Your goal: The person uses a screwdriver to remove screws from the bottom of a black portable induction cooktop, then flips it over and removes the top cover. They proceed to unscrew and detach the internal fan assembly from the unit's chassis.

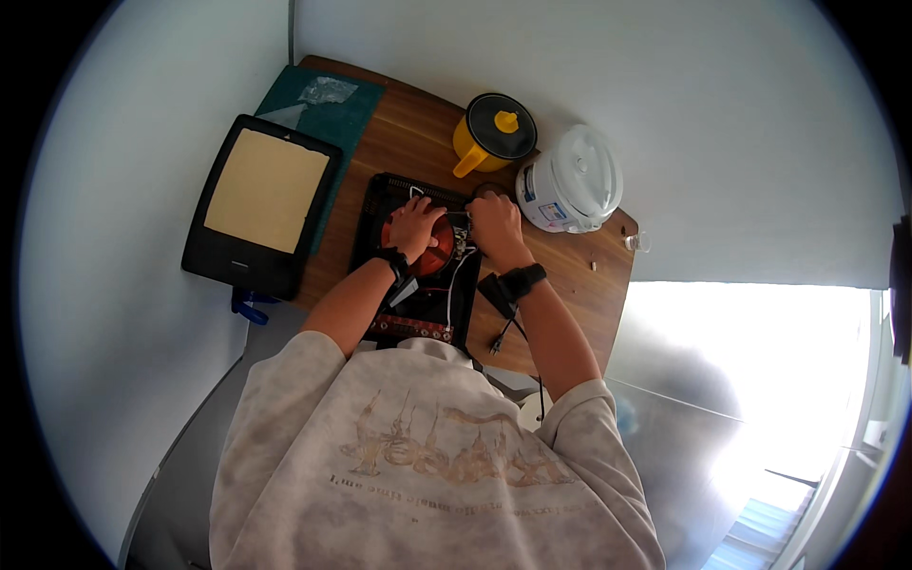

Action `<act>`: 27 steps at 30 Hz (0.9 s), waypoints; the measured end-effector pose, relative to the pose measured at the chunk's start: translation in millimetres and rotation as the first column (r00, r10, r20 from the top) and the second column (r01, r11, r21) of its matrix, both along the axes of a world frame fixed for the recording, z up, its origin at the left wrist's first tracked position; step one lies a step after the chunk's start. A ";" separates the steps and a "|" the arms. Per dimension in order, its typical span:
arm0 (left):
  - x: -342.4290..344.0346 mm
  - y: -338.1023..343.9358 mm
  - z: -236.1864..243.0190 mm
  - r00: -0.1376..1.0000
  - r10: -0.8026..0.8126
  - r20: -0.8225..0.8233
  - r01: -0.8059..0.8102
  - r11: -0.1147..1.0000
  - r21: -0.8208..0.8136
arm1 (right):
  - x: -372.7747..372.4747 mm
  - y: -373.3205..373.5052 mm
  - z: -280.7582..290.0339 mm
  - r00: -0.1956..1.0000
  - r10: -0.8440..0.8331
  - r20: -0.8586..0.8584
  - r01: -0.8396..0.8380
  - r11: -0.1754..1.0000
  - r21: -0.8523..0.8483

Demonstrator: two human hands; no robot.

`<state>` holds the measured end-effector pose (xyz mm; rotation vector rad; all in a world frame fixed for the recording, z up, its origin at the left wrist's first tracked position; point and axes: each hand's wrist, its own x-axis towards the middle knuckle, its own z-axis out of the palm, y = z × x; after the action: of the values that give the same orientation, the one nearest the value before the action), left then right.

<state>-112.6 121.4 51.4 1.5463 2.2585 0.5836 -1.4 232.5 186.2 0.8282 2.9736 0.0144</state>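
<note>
White walls corner a wooden table [570,285] where both hands' fingers [423,214] press an opened cooktop's orange coil [439,249], grip unclear.

I'm at a small repair bench in what looks like a plain room of a home: a wooden counter [570,285] against bare white walls [665,95]. Household appliances crowd it: a white rice cooker [572,180], a yellow pot [494,133] with a black lid, and an opened cooktop [413,275] showing its wiring, beside a green cutting mat [328,114].
</note>
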 end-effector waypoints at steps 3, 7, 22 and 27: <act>-0.9 0.0 2.3 1.000 -0.011 0.023 0.011 1.000 -0.018 | -7.8 0.5 8.0 0.997 0.067 0.046 -0.072 0.993 0.098; -0.3 1.6 5.4 0.999 -0.015 0.044 0.017 0.999 -0.042 | -6.8 1.9 11.9 0.994 0.093 0.058 -0.099 0.989 0.108; 2.3 16.1 0.3 0.999 -0.009 -0.038 0.005 0.994 -0.113 | 48.4 -2.2 4.7 0.930 -0.345 -0.127 0.292 0.903 -0.315; 3.8 16.9 7.3 0.998 -0.009 -0.056 0.003 0.995 -0.104 | 48.5 0.1 10.4 0.909 -0.399 -0.118 0.336 0.871 -0.358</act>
<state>-108.8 138.3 58.8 1.5367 2.2859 0.4179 47.2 232.6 196.5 1.3930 2.7956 -0.5944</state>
